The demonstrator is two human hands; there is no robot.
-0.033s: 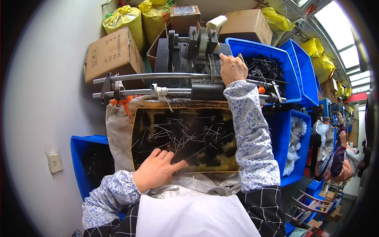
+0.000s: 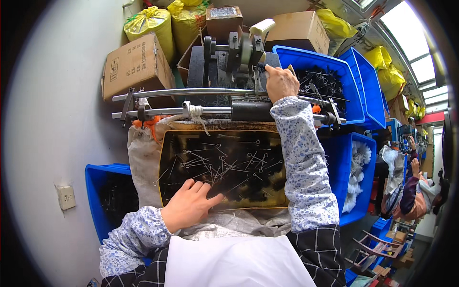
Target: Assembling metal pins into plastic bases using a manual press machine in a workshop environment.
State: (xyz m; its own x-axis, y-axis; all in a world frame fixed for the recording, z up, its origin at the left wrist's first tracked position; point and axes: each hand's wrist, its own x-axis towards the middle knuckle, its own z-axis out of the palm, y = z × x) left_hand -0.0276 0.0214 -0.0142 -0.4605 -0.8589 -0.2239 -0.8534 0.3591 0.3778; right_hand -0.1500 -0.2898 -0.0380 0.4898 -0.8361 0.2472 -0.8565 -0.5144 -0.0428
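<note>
My right hand is raised at the bench machine, closed in a pinch on a small black-bristled brush beside the machine's wheel. Its far end is hidden by the fingers. My left hand lies palm down over the near edge of a yellow-rimmed tray, fingers apart, with nothing visibly gripped. Thin metal wires with looped ends lie scattered in the tray over dark bristles. The fingertips are close to these wires.
Two steel rails run across between the tray and the machine. Blue bins stand around: one with black brushes, one with white bristly pieces, another at left. Cartons and yellow sacks sit behind. Another person works at far right.
</note>
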